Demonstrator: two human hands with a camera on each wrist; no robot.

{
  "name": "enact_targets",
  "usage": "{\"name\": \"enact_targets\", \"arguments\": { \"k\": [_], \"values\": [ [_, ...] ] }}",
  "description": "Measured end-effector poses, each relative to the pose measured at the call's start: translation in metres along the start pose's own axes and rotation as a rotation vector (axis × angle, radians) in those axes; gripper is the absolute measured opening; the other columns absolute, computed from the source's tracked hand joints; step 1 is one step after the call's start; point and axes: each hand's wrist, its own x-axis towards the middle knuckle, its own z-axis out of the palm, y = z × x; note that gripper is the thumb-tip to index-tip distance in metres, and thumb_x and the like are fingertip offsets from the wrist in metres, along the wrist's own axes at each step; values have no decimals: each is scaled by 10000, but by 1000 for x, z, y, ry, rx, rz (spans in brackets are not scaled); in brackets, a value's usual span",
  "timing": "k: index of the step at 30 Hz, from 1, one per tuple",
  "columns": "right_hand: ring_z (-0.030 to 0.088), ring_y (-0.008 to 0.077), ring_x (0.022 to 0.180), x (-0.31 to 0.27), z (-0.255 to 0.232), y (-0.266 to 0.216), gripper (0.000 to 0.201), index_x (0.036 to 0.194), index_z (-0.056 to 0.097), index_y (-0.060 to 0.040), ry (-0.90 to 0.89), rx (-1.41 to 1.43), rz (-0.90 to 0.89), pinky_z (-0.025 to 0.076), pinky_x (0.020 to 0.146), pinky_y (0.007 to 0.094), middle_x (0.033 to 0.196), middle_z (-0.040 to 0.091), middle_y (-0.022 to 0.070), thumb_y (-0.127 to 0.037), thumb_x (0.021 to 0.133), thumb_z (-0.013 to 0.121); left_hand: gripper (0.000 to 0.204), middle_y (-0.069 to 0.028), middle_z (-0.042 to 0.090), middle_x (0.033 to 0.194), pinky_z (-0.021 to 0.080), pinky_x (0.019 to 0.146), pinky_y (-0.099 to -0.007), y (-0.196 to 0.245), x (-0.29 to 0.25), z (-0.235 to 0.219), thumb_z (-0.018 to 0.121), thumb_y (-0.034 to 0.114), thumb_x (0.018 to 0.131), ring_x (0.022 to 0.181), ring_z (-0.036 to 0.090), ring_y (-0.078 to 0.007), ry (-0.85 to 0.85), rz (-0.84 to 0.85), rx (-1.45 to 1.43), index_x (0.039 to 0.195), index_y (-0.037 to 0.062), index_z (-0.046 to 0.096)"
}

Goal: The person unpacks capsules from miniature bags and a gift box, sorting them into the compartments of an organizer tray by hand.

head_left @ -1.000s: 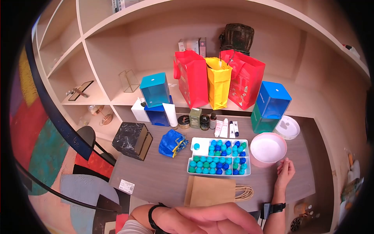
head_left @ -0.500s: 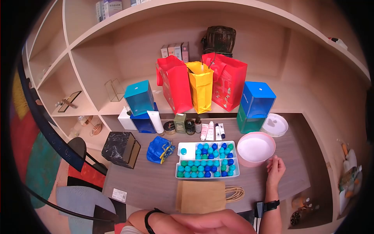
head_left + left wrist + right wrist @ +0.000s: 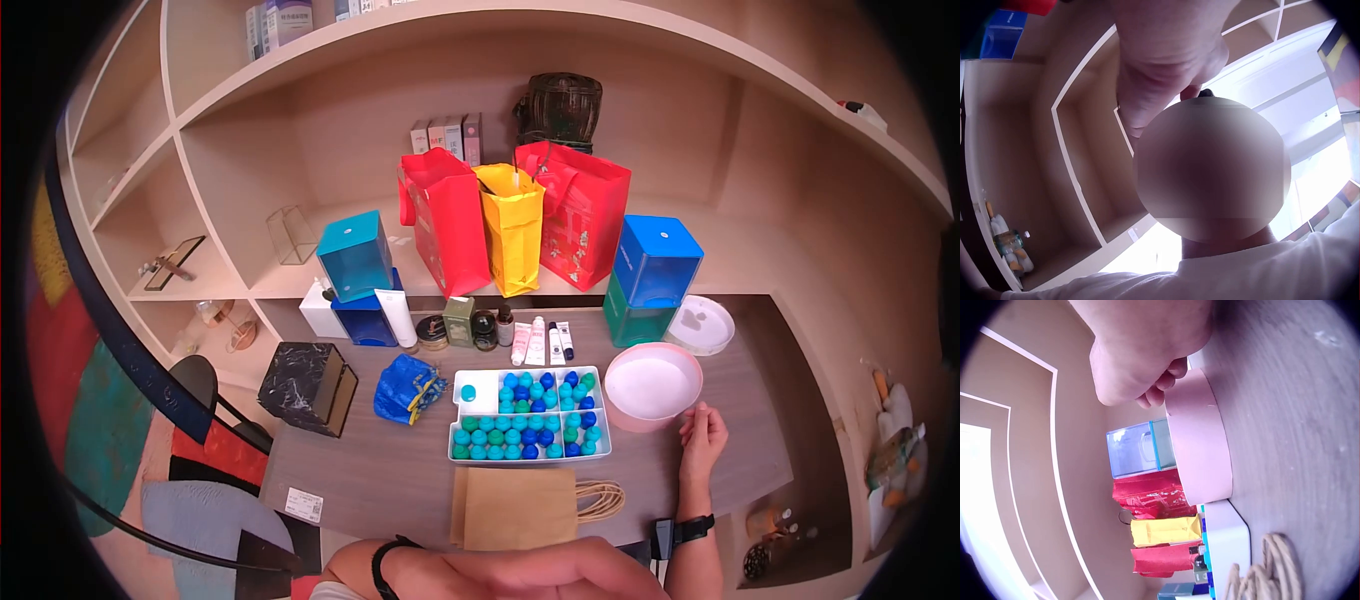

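My right hand (image 3: 704, 440) rests on the table beside a round pink container (image 3: 652, 388), its fingers loosely curled and holding nothing. From the right wrist view, those fingertips (image 3: 1155, 395) hang close to the container's pink side wall. My left hand (image 3: 560, 572) crosses the bottom of the head view, close to the camera, with no object showing in it; its fingers are partly out of frame. Left of the container stands a white divided tray (image 3: 478, 408) of blue, teal and green balls (image 3: 512, 437). Nearest me lies a brown paper bag (image 3: 515, 505) with twisted handles (image 3: 600, 500).
A blue cloth pouch (image 3: 405, 390) and a black marbled box (image 3: 308, 388) occupy the left side. Tubes (image 3: 537, 340) and jars line the back. Stacked bins (image 3: 655, 262) stand behind the container, near a round white lid (image 3: 702, 326). Red and yellow bags (image 3: 512, 240) stand on the shelf.
The head view has turned to the right, so the scene has shifted left and slightly down. My left hand sits lower in the frame; my right hand stays by the pink container.
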Motion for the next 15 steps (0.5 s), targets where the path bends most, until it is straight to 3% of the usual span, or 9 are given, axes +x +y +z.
{"name": "enact_targets", "arguments": {
  "k": [1, 3, 4, 6, 8, 10, 14, 15],
  "values": [
    [439, 25, 505, 0, 1, 0, 351, 822, 656, -51, 4, -3, -1, 312, 461, 199, 607, 543, -30, -269, 1083, 570, 772, -345, 641, 998, 473, 986, -564, -1, 1, -9, 581, 303, 916, 1010, 651, -462, -3, -4, -3, 1459, -168, 299],
    [441, 26, 505, 0, 2, -2, 347, 823, 656, -48, 3, 0, -3, 312, 460, 198, 606, 543, -28, -264, 1082, 573, 754, -324, 638, 979, 480, 958, -569, -1, 9, -35, 575, 326, 943, 970, 645, -453, -269, 138, 70, 1460, -155, 308],
    [441, 26, 505, -1, 1, -2, 347, 823, 656, -48, 15, -8, -5, 312, 460, 198, 606, 543, -28, -264, 1082, 573, 754, -324, 638, 979, 480, 958, -569, 2, 11, -41, 575, 326, 943, 970, 645, -453, -275, 128, 61, 1460, -155, 308],
    [444, 26, 507, -1, 2, -1, 345, 820, 655, -48, -3, 30, 5, 313, 461, 197, 605, 542, -25, -259, 1081, 576, 733, -312, 631, 949, 501, 899, -575, 10, 19, -46, 562, 353, 972, 920, 640, -436, -458, 219, 134, 1459, -138, 318],
    [446, 27, 509, -1, 2, -1, 343, 818, 656, -45, -1, 27, 11, 314, 463, 197, 606, 545, -21, -254, 1079, 579, 720, -347, 634, 994, 520, 878, -586, 5, 21, -36, 551, 374, 992, 959, 652, -464, -441, 288, 151, 1459, -124, 324],
    [437, 25, 499, -1, 3, -1, 369, 814, 657, -60, -8, 35, 10, 304, 457, 194, 609, 554, -25, -298, 1083, 574, 761, -391, 625, 1075, 528, 906, -587, 2, 15, -15, 585, 372, 959, 1020, 662, -497, -73, 210, 156, 1454, -140, 316],
    [444, 27, 508, -1, 1, -2, 342, 820, 659, -47, 3, 3, -5, 314, 462, 198, 612, 554, -22, -254, 1079, 578, 815, -416, 607, 1152, 531, 943, -581, 1, 9, -6, 626, 382, 920, 1053, 667, -514, -73, 56, 7, 1446, -155, 311],
    [444, 26, 509, -1, 1, -4, 341, 819, 661, -49, 2, 9, 1, 315, 463, 197, 611, 554, -23, -253, 1079, 578, 834, -417, 604, 1158, 536, 944, -573, 17, 10, 9, 639, 383, 902, 1038, 673, -513, 41, -46, 108, 1440, -164, 311]
  ]
}}
